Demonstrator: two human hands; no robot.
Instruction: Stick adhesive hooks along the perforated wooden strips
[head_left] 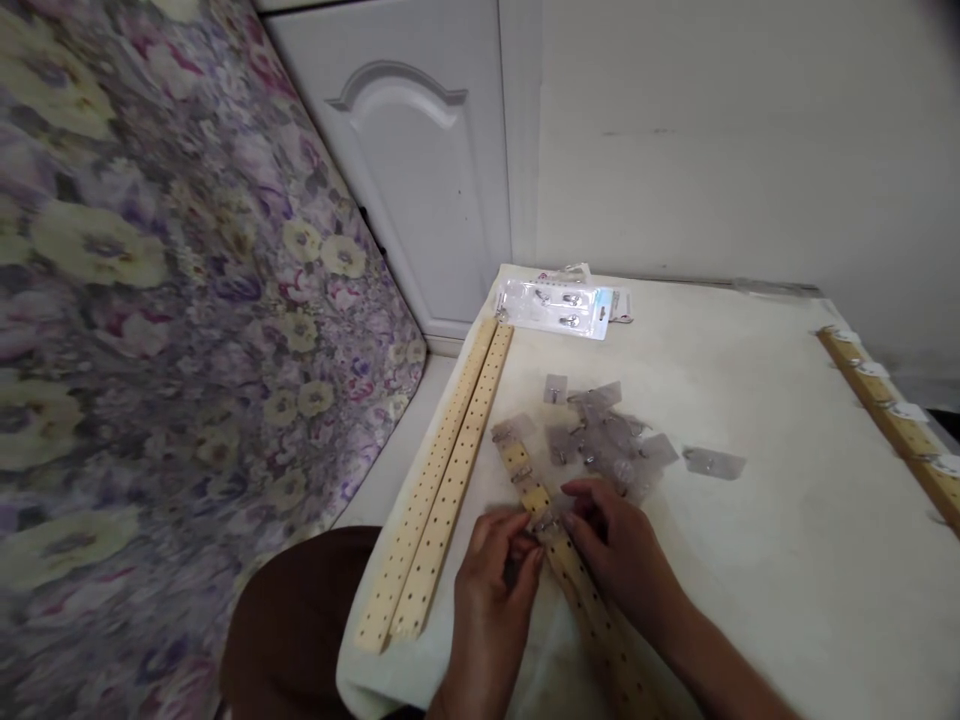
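Observation:
My left hand [493,580] and my right hand [611,545] meet over a perforated wooden strip [534,495] that lies slanted on the white table [750,560]. The fingers of both hands are bent and pinch a small clear adhesive hook [546,522] against the strip. Two more clear hooks sit on the strip's far end. A heap of several loose clear hooks [611,435] lies just beyond my right hand.
Two long perforated wooden strips [442,480] lie side by side at the table's left edge. A blister pack of hooks [559,305] lies at the far edge. Another strip with hooks [896,425] runs along the right edge. A flowered cloth [150,300] and white cabinet door [427,170] stand at left.

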